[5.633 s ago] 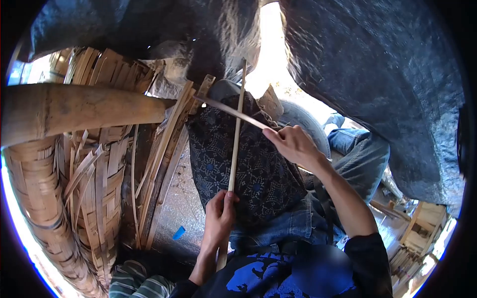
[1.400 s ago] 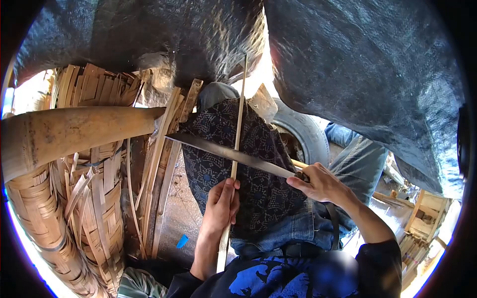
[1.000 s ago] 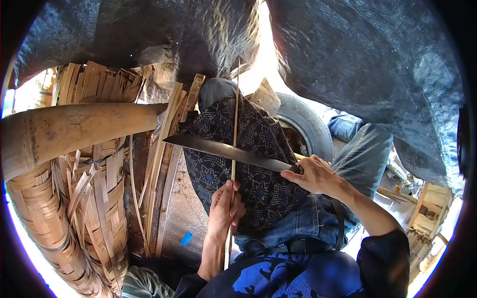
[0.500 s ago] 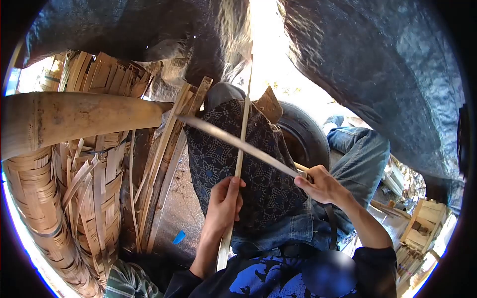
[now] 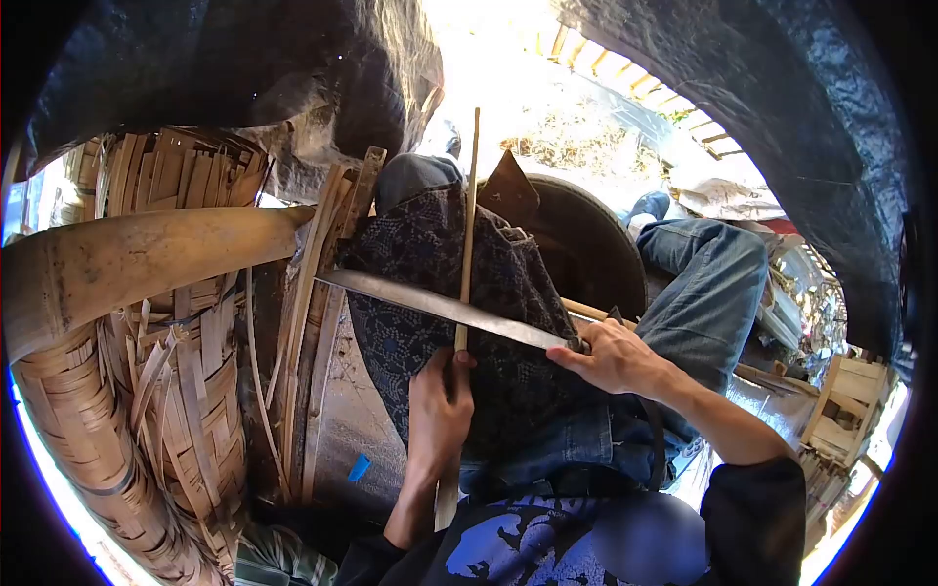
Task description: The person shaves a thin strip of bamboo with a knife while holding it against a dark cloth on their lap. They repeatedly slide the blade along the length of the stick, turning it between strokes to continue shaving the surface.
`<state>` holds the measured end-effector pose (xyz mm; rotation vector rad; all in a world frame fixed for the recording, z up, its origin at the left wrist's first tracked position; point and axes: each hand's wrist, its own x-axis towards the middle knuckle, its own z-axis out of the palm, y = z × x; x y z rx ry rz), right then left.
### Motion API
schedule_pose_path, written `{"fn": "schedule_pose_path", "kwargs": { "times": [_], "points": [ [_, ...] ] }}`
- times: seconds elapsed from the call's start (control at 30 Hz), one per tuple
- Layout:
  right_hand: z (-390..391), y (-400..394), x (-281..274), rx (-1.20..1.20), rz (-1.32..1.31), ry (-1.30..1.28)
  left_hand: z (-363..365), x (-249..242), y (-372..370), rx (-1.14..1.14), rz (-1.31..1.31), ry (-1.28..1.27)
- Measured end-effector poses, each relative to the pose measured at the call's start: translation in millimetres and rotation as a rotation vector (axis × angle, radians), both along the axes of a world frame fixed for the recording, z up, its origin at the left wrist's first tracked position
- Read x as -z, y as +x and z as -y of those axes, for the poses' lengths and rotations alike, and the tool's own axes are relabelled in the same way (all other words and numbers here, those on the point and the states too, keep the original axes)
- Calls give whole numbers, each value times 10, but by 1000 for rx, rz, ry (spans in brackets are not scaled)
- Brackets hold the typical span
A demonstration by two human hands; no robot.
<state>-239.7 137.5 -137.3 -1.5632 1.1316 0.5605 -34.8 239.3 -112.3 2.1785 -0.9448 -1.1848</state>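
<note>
My left hand (image 5: 440,405) is closed round a long, thin bamboo strip (image 5: 469,215), which points away from me over my lap. Its lower end passes under my wrist toward my body. In my right hand (image 5: 618,357) is the handle of a long knife (image 5: 440,307), mostly hidden by the fingers. The blade slants across the strip a little beyond my left thumb, its tip reaching left toward some wooden slats. Beneath both lies a dark patterned cloth (image 5: 401,254), draped over my leg in blue jeans (image 5: 699,283).
A thick bamboo pole (image 5: 147,256) juts in from the left above woven bamboo baskets (image 5: 68,420). Upright slats (image 5: 315,293) stand beside my leg. A tyre (image 5: 620,244) lies between my legs, a wooden crate (image 5: 848,396) at right. Black plastic sheeting (image 5: 215,68) hangs overhead.
The knife blade has moved along the strip, closer to my left hand, and is no longer blurred. The view has shifted, showing more of the bright ground beyond the sheeting.
</note>
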Motion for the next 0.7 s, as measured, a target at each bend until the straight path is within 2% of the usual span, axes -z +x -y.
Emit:
{"fn": "schedule_pose_path", "kwargs": {
  "times": [0.1,0.17,0.3,0.37,0.4,0.47,0.63,0.7],
  "points": [
    [-32,52,46,34,64,-58,-34,-10,20,0,6,-8],
    [-93,27,189,13,68,-211,-50,3,27,-6,-7,-8],
    [-28,138,180,-23,65,-284,-84,29,68,-79,-123,81],
    [-5,185,236,17,185,-392,-89,18,64,-105,-155,114],
    [38,241,211,21,189,-394,-100,19,55,-123,-167,88],
    [151,356,131,-48,21,-270,-113,7,50,-136,-178,62],
    [335,481,275,27,79,-331,-133,-87,11,-188,-267,147],
    [448,492,300,107,94,-259,-64,-177,-12,-216,-291,171]
  ]
}}
